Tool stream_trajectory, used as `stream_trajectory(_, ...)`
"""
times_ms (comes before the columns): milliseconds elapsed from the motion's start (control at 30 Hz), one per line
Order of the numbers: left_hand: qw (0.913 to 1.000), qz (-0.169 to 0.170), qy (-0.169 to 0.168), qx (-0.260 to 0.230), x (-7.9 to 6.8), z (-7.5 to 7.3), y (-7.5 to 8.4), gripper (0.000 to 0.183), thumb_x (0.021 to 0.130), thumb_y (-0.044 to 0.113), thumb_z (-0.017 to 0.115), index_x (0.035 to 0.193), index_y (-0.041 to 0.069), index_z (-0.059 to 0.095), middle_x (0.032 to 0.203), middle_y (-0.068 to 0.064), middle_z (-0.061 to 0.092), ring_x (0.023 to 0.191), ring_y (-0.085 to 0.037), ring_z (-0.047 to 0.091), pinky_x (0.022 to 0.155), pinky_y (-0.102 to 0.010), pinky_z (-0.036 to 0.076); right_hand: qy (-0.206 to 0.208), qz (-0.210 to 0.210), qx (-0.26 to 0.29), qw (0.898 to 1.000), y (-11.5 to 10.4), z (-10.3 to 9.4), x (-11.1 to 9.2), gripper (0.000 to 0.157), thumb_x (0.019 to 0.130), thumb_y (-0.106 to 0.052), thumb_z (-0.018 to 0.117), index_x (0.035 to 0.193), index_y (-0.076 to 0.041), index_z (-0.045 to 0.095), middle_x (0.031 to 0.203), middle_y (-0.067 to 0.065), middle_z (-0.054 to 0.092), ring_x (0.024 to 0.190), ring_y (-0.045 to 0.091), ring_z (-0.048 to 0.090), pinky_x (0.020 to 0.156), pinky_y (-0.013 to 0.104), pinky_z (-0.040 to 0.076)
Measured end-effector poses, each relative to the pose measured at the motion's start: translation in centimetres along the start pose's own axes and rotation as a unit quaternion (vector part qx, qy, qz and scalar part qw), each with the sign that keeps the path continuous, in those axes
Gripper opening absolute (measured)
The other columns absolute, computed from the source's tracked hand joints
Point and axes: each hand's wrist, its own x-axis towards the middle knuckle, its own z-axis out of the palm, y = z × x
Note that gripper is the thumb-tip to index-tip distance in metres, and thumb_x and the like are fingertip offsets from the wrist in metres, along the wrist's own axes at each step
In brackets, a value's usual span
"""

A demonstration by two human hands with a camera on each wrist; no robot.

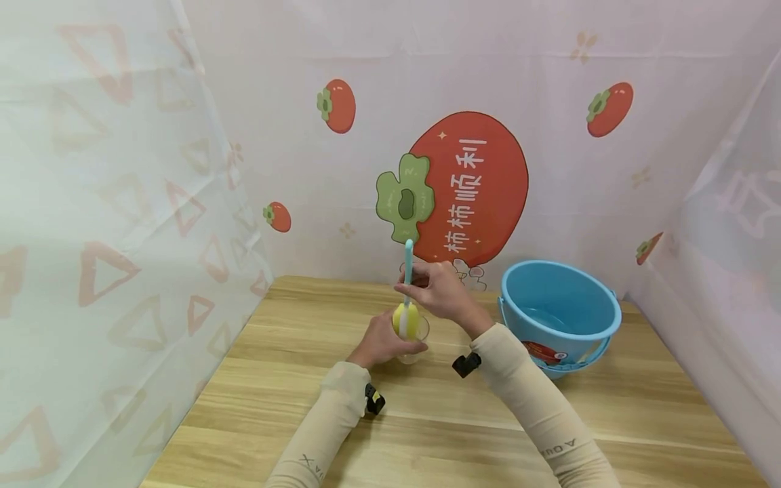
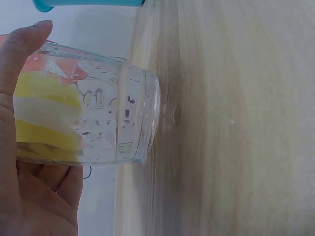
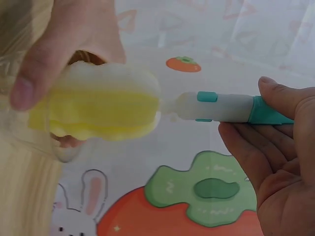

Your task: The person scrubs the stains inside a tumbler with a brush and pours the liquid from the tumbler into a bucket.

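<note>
My left hand (image 1: 386, 340) grips a clear glass cup (image 2: 113, 108) around its side, thumb on one side and fingers on the other. The cup's base is close over the wooden table. Between thumb and fingers, my right hand (image 1: 441, 290) pinches the turquoise handle of a sponge bottle brush (image 3: 226, 107). Its yellow and white sponge head (image 3: 108, 103) is partly inside the cup, and part of it sticks out above the rim. In the head view the brush stands upright over the cup.
A blue bucket (image 1: 561, 298) with a red label stands on the wooden table (image 1: 464, 434) to the right, near my right forearm. Behind the table hangs a white cloth (image 1: 342, 169) printed with persimmons. More printed cloth (image 1: 110, 203) closes the left side.
</note>
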Motion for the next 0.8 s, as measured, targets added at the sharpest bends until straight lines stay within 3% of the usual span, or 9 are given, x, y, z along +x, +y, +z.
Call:
stream_trajectory(167, 1.0000, -0.003, 0.001, 0.009, -0.1, 0.2, -0.1, 0.064, 0.074, 0.051, 0.094, 0.122, 0.020, 0.065, 0.095, 0.001, 0.069, 0.080, -0.013, 0.063, 0.067, -0.030, 0.054, -0.010, 0.012, -0.015, 1.000, 1.3, 1.6, -0.8, 0.008, 0.097, -0.017, 0.079, 0.094, -0.010, 0.077, 0.087, 0.001, 0.079, 0.078, 0.012, 0.079, 0.072, 0.024, 0.063)
stream_trajectory(300, 0.9999, -0.013, -0.004, 0.004, -0.2, 0.3, -0.1, 0.066, 0.075, 0.050, 0.094, 0.126, 0.021, 0.064, 0.098, 0.001, 0.070, 0.082, -0.014, 0.064, 0.068, -0.030, 0.055, -0.022, 0.023, -0.008, 0.999, 1.6, 2.0, -1.1, 0.008, 0.097, -0.017, 0.078, 0.095, -0.010, 0.077, 0.087, 0.001, 0.079, 0.079, 0.013, 0.079, 0.072, 0.023, 0.062)
stream_trajectory(433, 0.9999, -0.011, -0.002, 0.004, -0.3, 0.3, -0.1, 0.063, 0.074, 0.051, 0.094, 0.120, 0.021, 0.064, 0.095, 0.001, 0.069, 0.080, -0.014, 0.064, 0.067, -0.030, 0.054, -0.014, 0.011, 0.006, 1.000, 0.9, 1.3, -0.7, 0.008, 0.097, -0.014, 0.078, 0.096, -0.007, 0.076, 0.090, 0.005, 0.079, 0.081, 0.019, 0.080, 0.073, 0.025, 0.063)
stream_trajectory(600, 0.9999, -0.003, 0.003, 0.011, -0.1, 0.3, -0.1, 0.056, 0.073, 0.054, 0.094, 0.107, 0.021, 0.063, 0.087, 0.002, 0.067, 0.075, -0.012, 0.062, 0.066, -0.029, 0.053, 0.026, -0.005, 0.024, 0.999, -0.5, -0.5, 0.0, 0.007, 0.094, -0.011, 0.080, 0.097, -0.005, 0.077, 0.089, 0.008, 0.081, 0.081, 0.027, 0.081, 0.073, 0.030, 0.065)
stream_trajectory(800, 0.9999, -0.008, 0.002, 0.007, 0.1, 0.1, 0.0, 0.056, 0.073, 0.052, 0.094, 0.106, 0.020, 0.063, 0.088, 0.001, 0.067, 0.076, -0.013, 0.063, 0.068, -0.030, 0.054, 0.023, 0.018, 0.029, 0.999, -0.5, -0.9, 0.1, 0.008, 0.095, -0.013, 0.080, 0.099, -0.006, 0.077, 0.090, 0.009, 0.081, 0.083, 0.026, 0.081, 0.074, 0.030, 0.065)
